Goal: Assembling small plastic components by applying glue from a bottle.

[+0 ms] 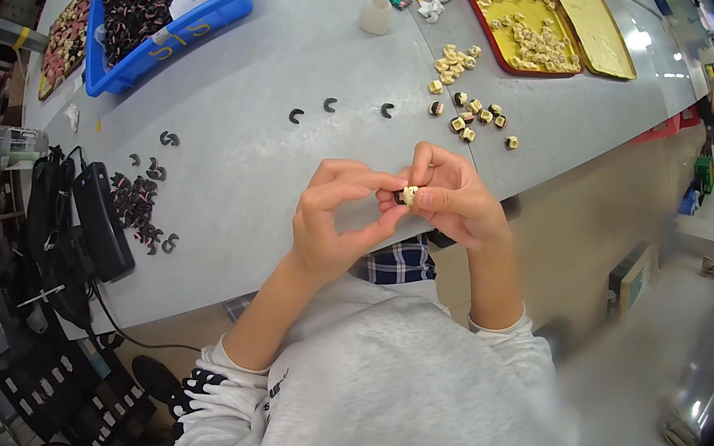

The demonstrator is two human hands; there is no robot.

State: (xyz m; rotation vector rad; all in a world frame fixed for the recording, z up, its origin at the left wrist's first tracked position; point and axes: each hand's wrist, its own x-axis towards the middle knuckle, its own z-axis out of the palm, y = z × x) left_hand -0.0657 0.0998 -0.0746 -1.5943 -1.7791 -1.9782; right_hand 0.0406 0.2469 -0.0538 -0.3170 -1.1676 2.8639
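Above the near table edge, my left hand and my right hand meet fingertip to fingertip. Between them they pinch a small cream piece with a black curved piece against its left side. The black part sits at my left fingertips, the cream part at my right thumb. Three black C-shaped pieces lie spaced out on the table beyond my hands. Farther right rest several joined cream-and-black pieces, with a cluster of plain cream pieces behind them.
A blue bin full of black curved pieces stands far left. Loose black pieces are heaped at left beside a black device with cables. At the back are a dropper bottle, a red-rimmed yellow tray of cream pieces and another yellow tray.
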